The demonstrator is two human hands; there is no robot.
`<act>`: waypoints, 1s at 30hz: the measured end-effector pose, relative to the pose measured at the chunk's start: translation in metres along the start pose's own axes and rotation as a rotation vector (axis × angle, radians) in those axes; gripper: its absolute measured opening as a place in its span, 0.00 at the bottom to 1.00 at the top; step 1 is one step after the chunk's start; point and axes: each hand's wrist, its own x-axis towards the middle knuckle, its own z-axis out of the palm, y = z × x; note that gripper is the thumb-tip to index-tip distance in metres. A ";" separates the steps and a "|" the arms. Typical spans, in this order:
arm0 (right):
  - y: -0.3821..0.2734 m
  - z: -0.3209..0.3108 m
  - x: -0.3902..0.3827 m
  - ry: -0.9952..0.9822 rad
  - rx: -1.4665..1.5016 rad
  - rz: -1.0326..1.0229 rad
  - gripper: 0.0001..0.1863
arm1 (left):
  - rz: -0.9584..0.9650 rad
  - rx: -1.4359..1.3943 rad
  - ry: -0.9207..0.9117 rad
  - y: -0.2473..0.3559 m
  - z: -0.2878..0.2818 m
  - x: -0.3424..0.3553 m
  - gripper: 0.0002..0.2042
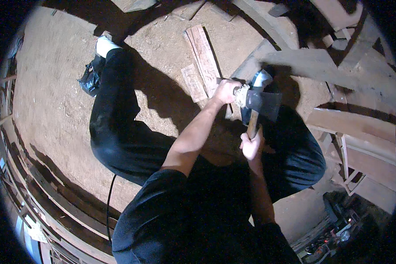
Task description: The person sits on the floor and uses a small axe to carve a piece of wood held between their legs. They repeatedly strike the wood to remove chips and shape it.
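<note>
My right hand is wrapped round the wooden handle of a hatchet. Its broad dark head stands above the fist, close beside my left hand. The left fingers are closed round a tool with a frayed, whitish end, which sticks out toward the hatchet head and seems to touch it. Most of that tool is hidden in the fist, so its kind cannot be made out. Just beyond the left hand lie a long reddish-brown board and a shorter, paler piece of wood.
My bent legs frame the work, with a white-covered foot beside a black plastic bag. Sawdust-coloured ground spreads around. Timber beams lie at the far right, stacked planks at the right. A black cable runs at the lower left.
</note>
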 end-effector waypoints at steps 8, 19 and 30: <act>-0.065 -0.013 -0.014 0.045 0.520 0.264 0.25 | -0.032 -0.052 0.019 0.005 -0.006 -0.001 0.08; -0.075 -0.018 -0.017 0.026 0.560 0.235 0.23 | 0.012 -0.002 0.019 0.001 -0.004 -0.005 0.09; -0.048 -0.012 -0.010 -0.111 0.383 0.287 0.20 | 0.048 -0.070 0.062 -0.004 -0.001 -0.006 0.10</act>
